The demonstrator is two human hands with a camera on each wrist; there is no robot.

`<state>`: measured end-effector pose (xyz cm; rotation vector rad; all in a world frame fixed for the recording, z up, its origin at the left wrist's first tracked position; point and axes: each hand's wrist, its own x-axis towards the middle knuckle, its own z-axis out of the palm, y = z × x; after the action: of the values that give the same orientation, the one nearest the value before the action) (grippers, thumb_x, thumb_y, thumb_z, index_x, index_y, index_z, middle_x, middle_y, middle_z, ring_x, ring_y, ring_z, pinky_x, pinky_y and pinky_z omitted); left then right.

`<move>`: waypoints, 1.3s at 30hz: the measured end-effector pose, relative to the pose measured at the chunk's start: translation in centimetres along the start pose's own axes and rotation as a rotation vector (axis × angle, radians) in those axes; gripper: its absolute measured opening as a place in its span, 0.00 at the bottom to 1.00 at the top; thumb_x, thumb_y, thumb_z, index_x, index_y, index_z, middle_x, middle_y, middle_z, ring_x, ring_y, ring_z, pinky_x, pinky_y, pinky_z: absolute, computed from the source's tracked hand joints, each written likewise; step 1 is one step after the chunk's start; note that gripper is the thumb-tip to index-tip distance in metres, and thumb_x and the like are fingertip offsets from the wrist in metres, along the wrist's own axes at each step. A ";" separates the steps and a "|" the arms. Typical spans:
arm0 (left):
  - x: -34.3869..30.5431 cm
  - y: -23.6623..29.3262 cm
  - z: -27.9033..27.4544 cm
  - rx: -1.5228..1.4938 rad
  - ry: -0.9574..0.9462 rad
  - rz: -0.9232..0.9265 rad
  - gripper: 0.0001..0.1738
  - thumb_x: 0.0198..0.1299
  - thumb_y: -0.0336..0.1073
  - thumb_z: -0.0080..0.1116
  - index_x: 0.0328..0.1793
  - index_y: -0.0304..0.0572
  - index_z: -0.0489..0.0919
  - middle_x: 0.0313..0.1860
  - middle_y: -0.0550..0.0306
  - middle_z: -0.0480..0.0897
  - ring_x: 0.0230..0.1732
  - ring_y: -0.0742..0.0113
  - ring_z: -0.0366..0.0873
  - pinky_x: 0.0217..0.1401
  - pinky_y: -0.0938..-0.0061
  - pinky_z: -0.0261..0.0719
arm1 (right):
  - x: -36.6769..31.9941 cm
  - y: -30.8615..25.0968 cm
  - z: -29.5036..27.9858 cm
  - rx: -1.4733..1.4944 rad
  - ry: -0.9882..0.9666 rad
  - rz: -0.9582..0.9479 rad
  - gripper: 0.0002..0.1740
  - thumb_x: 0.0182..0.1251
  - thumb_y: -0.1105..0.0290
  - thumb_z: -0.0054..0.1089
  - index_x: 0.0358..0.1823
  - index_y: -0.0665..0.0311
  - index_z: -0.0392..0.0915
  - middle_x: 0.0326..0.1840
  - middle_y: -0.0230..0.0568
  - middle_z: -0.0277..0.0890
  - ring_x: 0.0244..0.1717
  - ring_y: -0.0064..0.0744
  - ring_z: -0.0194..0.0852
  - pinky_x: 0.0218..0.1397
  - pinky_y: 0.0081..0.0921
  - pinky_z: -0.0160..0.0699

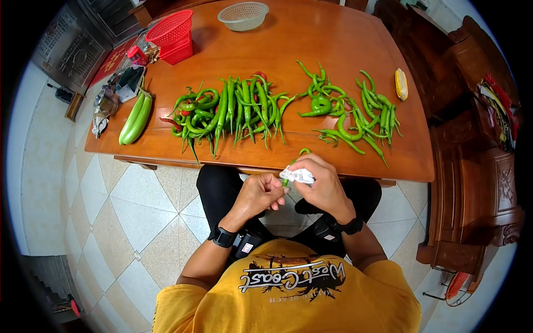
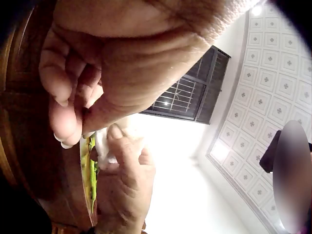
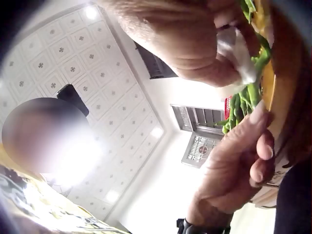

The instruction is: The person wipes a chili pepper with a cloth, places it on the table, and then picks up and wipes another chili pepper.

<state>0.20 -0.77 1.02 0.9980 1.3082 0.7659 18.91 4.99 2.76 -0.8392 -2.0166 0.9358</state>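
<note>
In the head view a green pepper (image 1: 285, 182) is held between the two hands, just off the table's front edge. My left hand (image 1: 260, 195) pinches one end between thumb and fingers. My right hand (image 1: 322, 183) grips a white cloth or tissue (image 1: 300, 175) against the pepper, whose other end sticks out past the fingers. The right wrist view shows the white cloth (image 3: 236, 53) around the green pepper (image 3: 253, 92), with the left thumb on its lower end. In the left wrist view the left hand (image 2: 112, 68) hides most of the pepper.
A pile of peppers (image 1: 239, 108) lies centre-left on the table (image 1: 222, 55), a looser group (image 1: 361, 122) at the right. Two long green vegetables (image 1: 135, 119) lie left, a corn cob (image 1: 401, 84) far right. A red basket (image 1: 176, 39) and pale basket (image 1: 243, 16) stand behind.
</note>
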 end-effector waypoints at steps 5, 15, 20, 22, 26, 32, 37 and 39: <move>0.2 -0.6 -0.1 0.003 0.004 0.024 0.09 0.63 0.34 0.66 0.34 0.38 0.78 0.22 0.62 0.83 0.19 0.81 0.78 0.20 0.86 0.71 | -0.5 -0.5 0.4 0.053 -0.109 0.004 0.15 0.50 0.82 0.63 0.42 0.68 0.80 0.40 0.46 0.77 0.41 0.48 0.79 0.45 0.32 0.77; -0.1 0.0 0.1 0.014 0.005 0.046 0.10 0.62 0.33 0.67 0.32 0.37 0.79 0.21 0.62 0.82 0.20 0.81 0.77 0.22 0.86 0.73 | 1.1 2.3 -1.5 -0.202 0.124 0.049 0.13 0.52 0.81 0.61 0.42 0.70 0.78 0.40 0.50 0.76 0.42 0.53 0.78 0.46 0.35 0.77; 0.0 -0.2 0.2 0.019 0.000 0.115 0.10 0.62 0.32 0.67 0.30 0.36 0.79 0.21 0.63 0.81 0.20 0.82 0.76 0.23 0.86 0.74 | 1.3 2.8 -1.6 -0.210 0.177 0.026 0.14 0.52 0.82 0.61 0.43 0.69 0.78 0.40 0.50 0.75 0.42 0.55 0.77 0.45 0.38 0.77; 0.0 -0.3 0.3 0.028 0.004 0.130 0.10 0.62 0.32 0.68 0.30 0.36 0.79 0.20 0.63 0.81 0.20 0.82 0.76 0.23 0.86 0.74 | 1.3 2.9 -1.6 -0.221 0.196 0.016 0.14 0.52 0.82 0.61 0.43 0.68 0.78 0.40 0.49 0.76 0.42 0.53 0.78 0.46 0.37 0.77; 0.0 -0.3 0.3 0.049 0.019 0.140 0.10 0.61 0.32 0.68 0.29 0.37 0.80 0.20 0.64 0.81 0.20 0.82 0.76 0.23 0.86 0.73 | 1.1 2.6 -1.2 -0.200 0.151 0.036 0.14 0.53 0.82 0.63 0.42 0.68 0.79 0.41 0.47 0.77 0.42 0.49 0.79 0.45 0.33 0.77; 0.1 -0.6 0.3 0.052 0.029 0.128 0.11 0.61 0.33 0.68 0.29 0.37 0.80 0.20 0.64 0.81 0.20 0.82 0.75 0.22 0.85 0.72 | 0.7 1.3 -0.7 -0.083 0.085 0.080 0.14 0.52 0.81 0.64 0.42 0.68 0.80 0.41 0.45 0.79 0.40 0.44 0.81 0.43 0.30 0.78; 0.0 -0.4 0.3 0.066 0.052 0.134 0.11 0.62 0.33 0.68 0.29 0.37 0.79 0.20 0.63 0.81 0.20 0.82 0.76 0.22 0.85 0.72 | 0.6 0.7 -0.5 -0.038 0.051 0.036 0.13 0.52 0.82 0.64 0.42 0.68 0.79 0.40 0.48 0.78 0.43 0.52 0.79 0.46 0.37 0.78; 0.0 -0.5 0.3 0.061 0.052 0.139 0.12 0.62 0.34 0.68 0.29 0.37 0.80 0.20 0.63 0.81 0.20 0.82 0.76 0.22 0.85 0.72 | 0.6 1.5 -0.6 -0.081 0.084 0.046 0.14 0.52 0.82 0.63 0.42 0.68 0.79 0.41 0.47 0.77 0.42 0.52 0.79 0.46 0.37 0.78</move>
<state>0.45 -0.99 0.51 1.1332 1.3241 0.8666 19.44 6.41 2.05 -0.9574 -1.9809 0.8352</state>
